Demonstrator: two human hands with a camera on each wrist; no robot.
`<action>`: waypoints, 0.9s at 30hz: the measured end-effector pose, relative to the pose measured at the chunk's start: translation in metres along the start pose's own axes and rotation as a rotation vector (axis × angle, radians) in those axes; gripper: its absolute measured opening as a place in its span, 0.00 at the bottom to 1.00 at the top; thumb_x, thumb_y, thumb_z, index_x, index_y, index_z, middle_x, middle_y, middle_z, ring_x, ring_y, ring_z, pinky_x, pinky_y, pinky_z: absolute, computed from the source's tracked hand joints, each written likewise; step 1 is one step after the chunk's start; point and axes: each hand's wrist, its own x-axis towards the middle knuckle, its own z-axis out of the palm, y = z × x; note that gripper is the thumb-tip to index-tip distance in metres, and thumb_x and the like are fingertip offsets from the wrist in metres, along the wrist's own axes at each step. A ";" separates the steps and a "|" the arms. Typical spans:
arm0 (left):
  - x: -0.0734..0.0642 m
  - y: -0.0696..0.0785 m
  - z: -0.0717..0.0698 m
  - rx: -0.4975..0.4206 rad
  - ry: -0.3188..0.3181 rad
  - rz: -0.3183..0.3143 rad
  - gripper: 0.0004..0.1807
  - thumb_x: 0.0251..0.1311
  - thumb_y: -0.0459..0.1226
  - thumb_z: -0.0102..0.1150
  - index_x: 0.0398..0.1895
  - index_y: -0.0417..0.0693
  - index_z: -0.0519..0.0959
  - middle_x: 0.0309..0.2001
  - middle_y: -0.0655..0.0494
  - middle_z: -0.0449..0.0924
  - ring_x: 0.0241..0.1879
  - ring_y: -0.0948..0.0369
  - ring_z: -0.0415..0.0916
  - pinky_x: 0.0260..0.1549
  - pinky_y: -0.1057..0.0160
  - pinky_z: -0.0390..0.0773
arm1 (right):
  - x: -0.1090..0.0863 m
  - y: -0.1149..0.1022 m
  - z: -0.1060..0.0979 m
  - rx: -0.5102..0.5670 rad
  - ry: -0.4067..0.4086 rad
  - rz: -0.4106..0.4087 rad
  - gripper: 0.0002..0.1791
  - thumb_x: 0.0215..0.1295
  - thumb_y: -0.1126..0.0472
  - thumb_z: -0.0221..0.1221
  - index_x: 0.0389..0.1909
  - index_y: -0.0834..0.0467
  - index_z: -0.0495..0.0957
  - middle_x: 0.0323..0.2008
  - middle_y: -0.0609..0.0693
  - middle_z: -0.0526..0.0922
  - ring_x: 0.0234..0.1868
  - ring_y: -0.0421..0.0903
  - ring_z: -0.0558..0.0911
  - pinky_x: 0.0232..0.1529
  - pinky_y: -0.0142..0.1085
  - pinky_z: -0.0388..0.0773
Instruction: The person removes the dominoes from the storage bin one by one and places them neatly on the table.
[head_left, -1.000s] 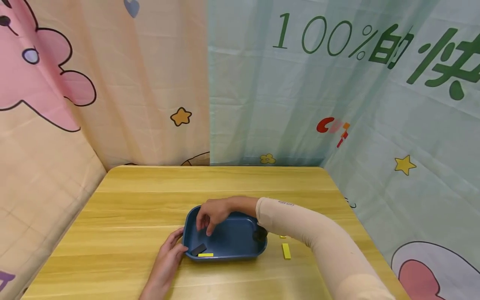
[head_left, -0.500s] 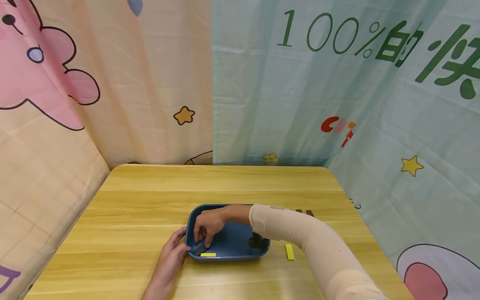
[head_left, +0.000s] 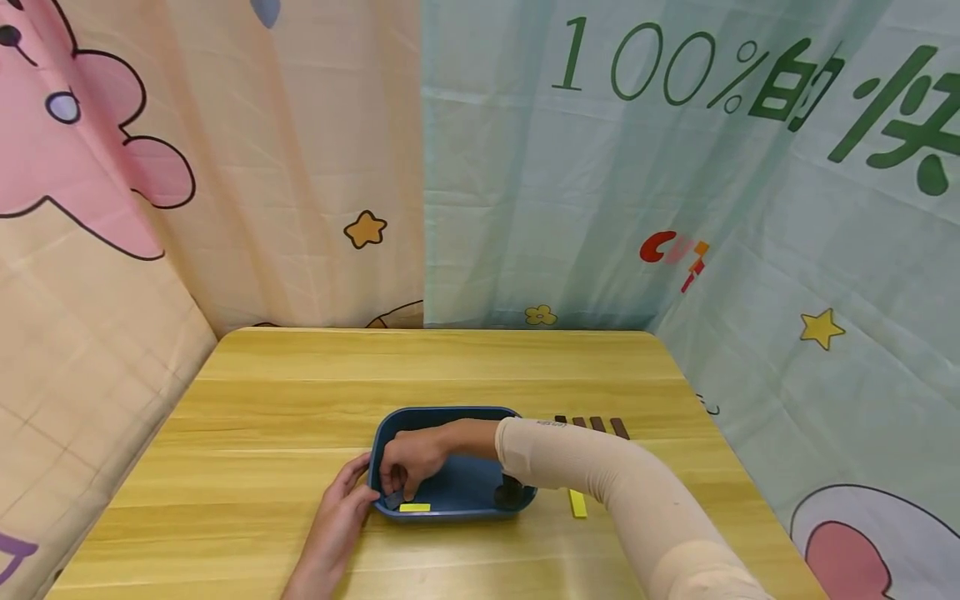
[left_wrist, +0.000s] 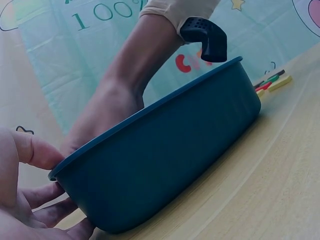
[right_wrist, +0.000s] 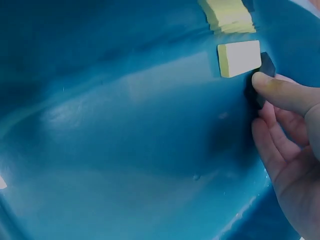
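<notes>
A dark blue plastic tub [head_left: 465,483] stands on the table. My left hand [head_left: 341,508] grips its left end; the thumb lies on the rim, and the other fingers are against the outside wall, as the left wrist view also shows. My right hand [head_left: 414,458] reaches down into the tub's near left corner. Between its thumb and fingers it pinches a small black block [right_wrist: 267,65], largely covered by the hand in the head view. Right beside that block lies a yellow block [right_wrist: 241,58] on the tub floor, with its reflection on the wall.
Right of the tub, several dark brown blocks [head_left: 597,424] stand in a row on the wooden table [head_left: 300,400]. A yellow block [head_left: 577,504] lies nearer, partly behind the right sleeve [head_left: 600,458]. Red and green pieces show in the left wrist view. Printed curtains [head_left: 487,208] surround the table.
My right hand has lowered into the tub's near left corner and taken hold of the black block, which lay loose a second ago. The left hand keeps its hold on the tub.
</notes>
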 end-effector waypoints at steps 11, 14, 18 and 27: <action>0.000 -0.001 0.000 -0.007 -0.002 0.007 0.33 0.66 0.23 0.45 0.75 0.32 0.59 0.76 0.40 0.55 0.63 0.59 0.66 0.54 0.71 0.71 | -0.006 0.003 -0.001 0.094 0.066 0.007 0.10 0.60 0.69 0.73 0.38 0.57 0.82 0.33 0.42 0.80 0.34 0.35 0.77 0.39 0.23 0.75; 0.001 0.000 -0.001 -0.007 -0.007 0.010 0.33 0.66 0.23 0.45 0.76 0.32 0.58 0.76 0.39 0.54 0.62 0.61 0.67 0.54 0.70 0.71 | -0.011 0.004 -0.007 0.128 0.096 0.007 0.10 0.61 0.69 0.72 0.39 0.57 0.82 0.33 0.42 0.80 0.35 0.35 0.78 0.40 0.24 0.76; 0.002 0.000 -0.001 -0.005 -0.013 0.013 0.33 0.67 0.23 0.45 0.76 0.33 0.58 0.76 0.38 0.54 0.61 0.63 0.69 0.54 0.70 0.71 | -0.022 0.002 -0.015 0.191 0.138 0.032 0.09 0.62 0.68 0.71 0.39 0.58 0.81 0.33 0.43 0.80 0.35 0.36 0.78 0.41 0.25 0.77; 0.001 0.000 0.002 -0.034 0.002 0.030 0.34 0.63 0.21 0.45 0.74 0.30 0.58 0.74 0.37 0.58 0.59 0.61 0.72 0.54 0.69 0.72 | -0.045 0.005 -0.019 0.400 0.290 0.081 0.10 0.61 0.69 0.71 0.40 0.61 0.81 0.32 0.44 0.79 0.35 0.38 0.77 0.39 0.28 0.78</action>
